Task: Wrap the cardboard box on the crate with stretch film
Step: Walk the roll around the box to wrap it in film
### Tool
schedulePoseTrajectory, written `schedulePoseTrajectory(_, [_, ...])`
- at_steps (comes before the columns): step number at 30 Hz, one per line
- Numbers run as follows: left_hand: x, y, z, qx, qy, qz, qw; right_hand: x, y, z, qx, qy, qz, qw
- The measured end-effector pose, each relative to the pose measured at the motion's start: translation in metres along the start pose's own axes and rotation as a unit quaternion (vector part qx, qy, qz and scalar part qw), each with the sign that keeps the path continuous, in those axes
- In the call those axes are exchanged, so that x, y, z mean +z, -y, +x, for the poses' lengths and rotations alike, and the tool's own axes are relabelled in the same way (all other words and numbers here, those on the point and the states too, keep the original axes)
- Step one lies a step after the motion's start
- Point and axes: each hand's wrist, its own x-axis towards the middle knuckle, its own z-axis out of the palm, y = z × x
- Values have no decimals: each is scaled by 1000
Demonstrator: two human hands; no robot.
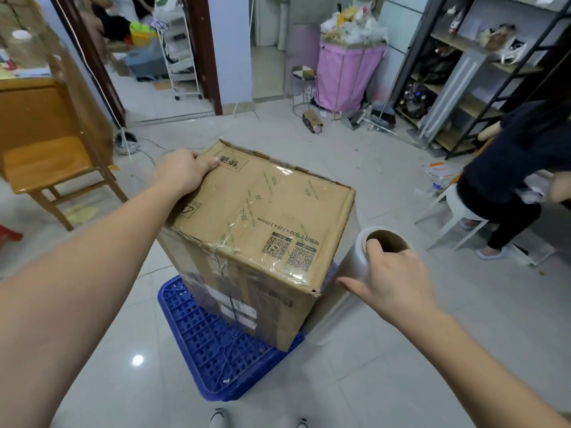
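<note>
Crowding nearby: wooden chair [52, 168], seated person [513, 168] (perhaps clear).

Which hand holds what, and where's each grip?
Right hand: stretch film roll, grip at its top end. Left hand: grip on the cardboard box top's far-left corner.

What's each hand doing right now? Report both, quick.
Left hand: grips the far left top corner of the cardboard box.
Right hand: holds the stretch film roll, one finger in its core.

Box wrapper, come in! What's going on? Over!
Left hand steadies cardboard box on blue crate. Right hand grips film roll beside it. Nothing blocking.
</note>
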Motion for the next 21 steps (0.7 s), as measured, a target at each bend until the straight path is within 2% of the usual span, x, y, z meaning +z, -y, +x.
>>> schedulePoseTrajectory(3, [-3, 7, 10, 50, 30, 22, 998, 0, 2, 5, 71, 7, -12, 997])
schedulePoseTrajectory(8, [-20, 24, 12, 180, 192, -22, 965, -5, 10, 6, 140, 45, -37, 988])
schedulePoseTrajectory(14, [-13, 29, 8, 174, 165, -35, 970, -7, 29, 1, 212, 58, -17, 975])
schedulePoseTrajectory(17, [-9, 28, 15, 174, 174, -24, 969, 0, 39, -2, 226, 15, -9, 974])
schedulePoseTrajectory(19, [-6, 28, 19, 174, 171, -23, 970, 10, 40, -7, 209, -41, 24, 977])
schedulePoseTrajectory(21, [-4, 29, 22, 172, 158, -20, 972, 14, 38, -15, 200, -60, 49, 977])
